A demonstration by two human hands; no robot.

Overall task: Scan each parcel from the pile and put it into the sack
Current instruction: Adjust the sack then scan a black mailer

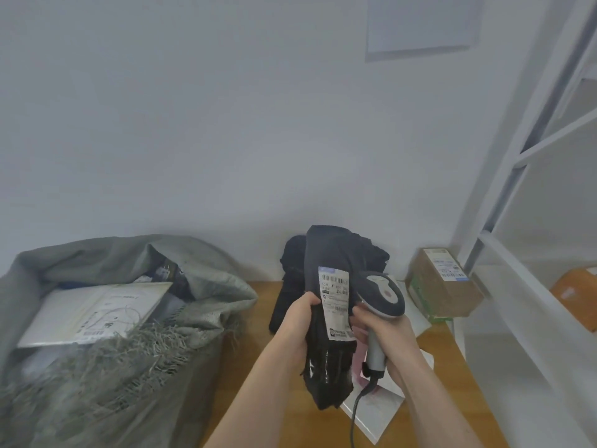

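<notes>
Just below the centre of the frame, the left hand [302, 313] grips a black plastic mailer parcel [326, 318] by its left edge, fingers curled round it, holding it upright above the wooden desk [255, 344]. A white shipping label [336, 302] with barcodes faces the camera on the parcel's front. Just to its right, the right hand [387, 337] is wrapped round the grey handle of a handheld barcode scanner [382, 305], whose dark head sits beside the label; its cable [355, 412] hangs toward the bottom edge. In the lower left stands an open grey-green woven sack [129, 334] with a frayed rim, a flat white parcel [93, 312] lying in its mouth. Behind the held parcel lies another black bag [287, 286]. A brown cardboard box [442, 286] rests right of centre, beside white metal shelving [517, 189].
</notes>
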